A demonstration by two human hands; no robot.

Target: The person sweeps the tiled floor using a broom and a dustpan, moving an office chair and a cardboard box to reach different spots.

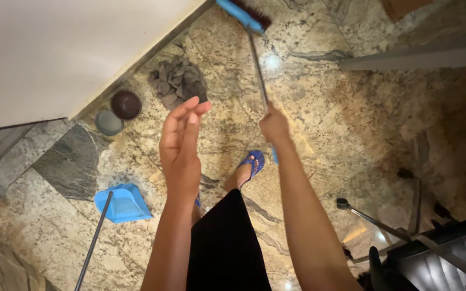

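While the right hand (274, 126) clenches its fingers (269, 119) around the thin grey metal handle of a long broom (258, 67), the left hand (180, 145) hangs free in the air with its fingers (190, 110) released, straight and close together, palm turned toward the right hand. The broom runs up and away from the right fingers to a blue plastic head with dark bristles (245, 14), which rests on the polished mottled stone floor (324, 108) near the base of a white wall (55, 48). A short blue end of the handle shows just below the gripping hand.

Just beyond the tips of the left fingers lies a crumpled grey cloth (178, 81) on the floor. To the left of those fingers, well apart from them, sit a dark brown round bowl (125, 104) and a grey-blue round lid or dish (108, 122), close beside each other against the wall. Lower and to the left of the left wrist lies a blue plastic dustpan with a long dark handle (121, 203), untouched.

Between the two forearms, a foot in a blue sandal (249, 166) stands on the floor, and a black garment (225, 242) hangs below it. Off to the right of the right arm, well apart, thin metal legs of furniture (376, 221) and a dark ribbed cushion or seat (449, 253) show.
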